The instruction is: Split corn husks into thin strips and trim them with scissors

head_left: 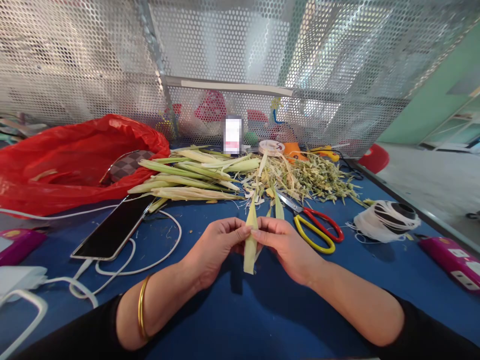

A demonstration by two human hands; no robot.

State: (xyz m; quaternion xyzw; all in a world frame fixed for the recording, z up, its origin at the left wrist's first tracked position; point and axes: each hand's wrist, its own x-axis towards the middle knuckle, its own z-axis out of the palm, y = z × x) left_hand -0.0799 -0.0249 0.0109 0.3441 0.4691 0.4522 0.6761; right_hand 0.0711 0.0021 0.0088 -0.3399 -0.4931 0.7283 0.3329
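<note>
1. Blue table top, where I sit; it fills the foreground.
2. Perforated metal screen, silvery, closing off my table's far side and left.
3. Pale green wall to my right.
4. Grey floor beyond my table's right edge, brightly lit.

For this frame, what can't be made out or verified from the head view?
- Head view: the lower end of the leaf strip runs behind both hands, left hand and right hand; the fingertip grip is hidden.
- The object at the mesh is blurred out.
- Things behind the perforated mesh are only coloured shapes.
- The pink box is cut off by the right edge.
- The scissors have their blade tips under leaf scraps.
</note>
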